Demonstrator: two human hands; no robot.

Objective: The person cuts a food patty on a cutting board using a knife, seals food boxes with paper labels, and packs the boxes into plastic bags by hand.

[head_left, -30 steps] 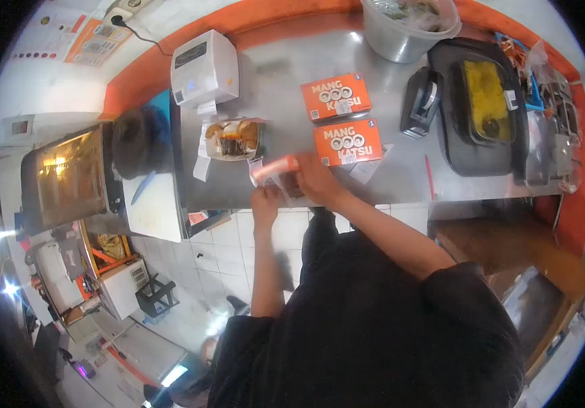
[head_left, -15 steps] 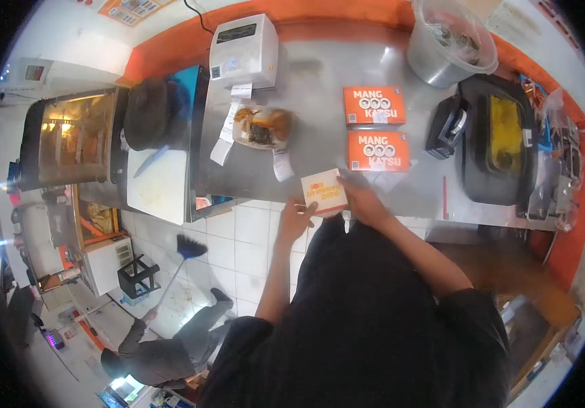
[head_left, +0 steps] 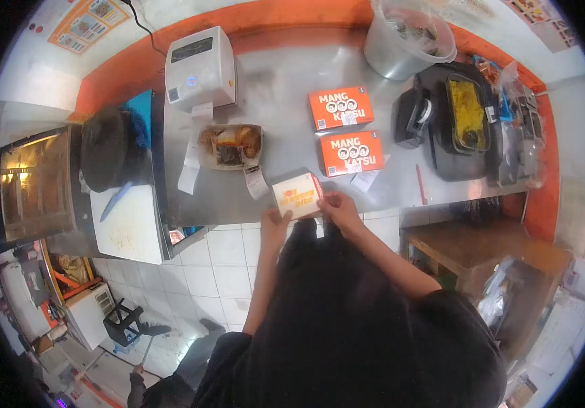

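A small cardboard food box, cream on top with yellow lettering and an orange side, is held at the counter's front edge. My left hand grips its lower left corner, thumb on top. At the right side, my right hand pinches the box's edge with its fingertips. Beyond my hands stand two orange printed boxes, a nearer one and a farther one, each with a small label on it. An open paper tray of food lies to the left, with a receipt at its front.
A white label printer feeds a paper strip at the back left. At left is a cutting board with a knife. A clear tub, tape dispenser and red pencil stand rightward. Another person is lower left.
The view has shifted, so counter things sit farther left. My right hand has moved from the box's top right corner down its right side, and the orange side now shows.
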